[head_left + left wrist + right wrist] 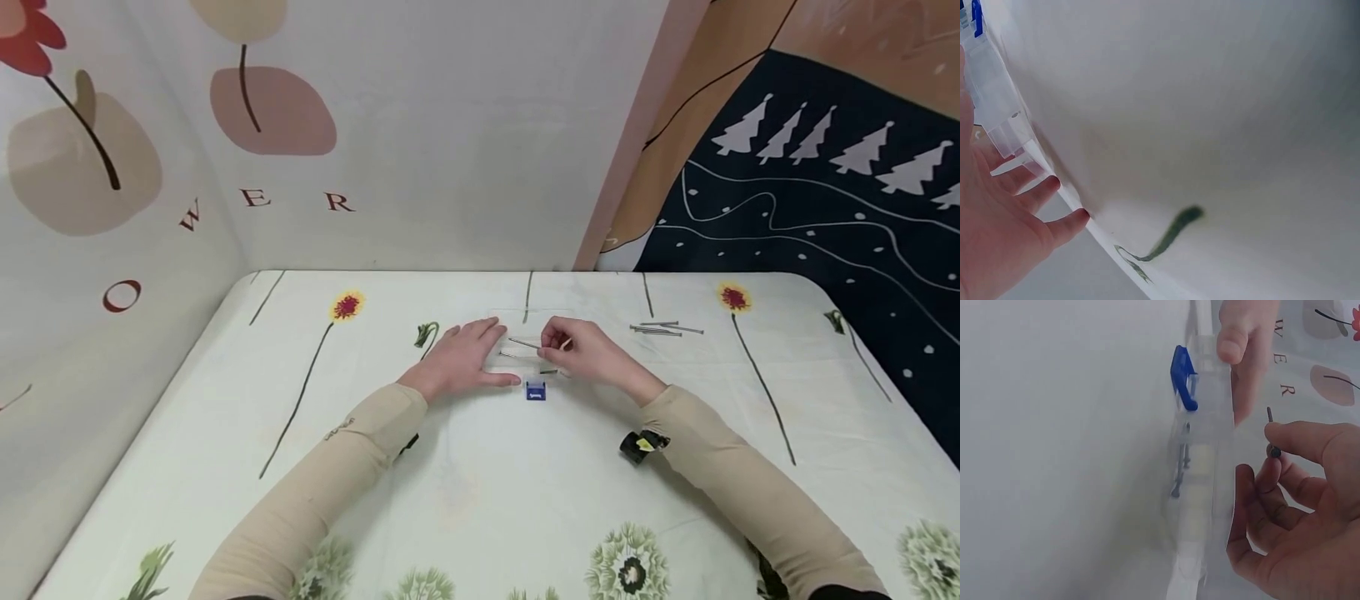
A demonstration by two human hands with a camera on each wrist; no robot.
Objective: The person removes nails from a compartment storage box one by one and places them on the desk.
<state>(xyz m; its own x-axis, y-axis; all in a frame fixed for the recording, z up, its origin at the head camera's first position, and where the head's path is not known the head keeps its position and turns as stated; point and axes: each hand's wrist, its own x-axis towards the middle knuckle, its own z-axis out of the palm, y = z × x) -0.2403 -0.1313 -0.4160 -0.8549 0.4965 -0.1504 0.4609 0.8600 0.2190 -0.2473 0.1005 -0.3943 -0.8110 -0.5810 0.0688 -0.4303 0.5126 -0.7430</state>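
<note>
A clear plastic box (pixel 1221 444) with a blue latch (pixel 536 390) lies on the table, its lid raised at the back. My left hand (pixel 468 354) rests against the box's left side, fingers straight and spread; the left wrist view shows fingertips behind the clear wall (pixel 997 84). Over the box, my right hand (pixel 588 352) pinches a nail (pixel 524 342) between thumb and index finger, its shank pointing left. Through the front wall in the right wrist view, a few nails (pixel 1180 465) show inside the box.
Several loose nails (pixel 660 329) lie in a small group to the right of the box. A white flower-print cloth (pixel 480 500) covers the table. Fabric-covered walls (pixel 450 167) stand behind the table and at its left.
</note>
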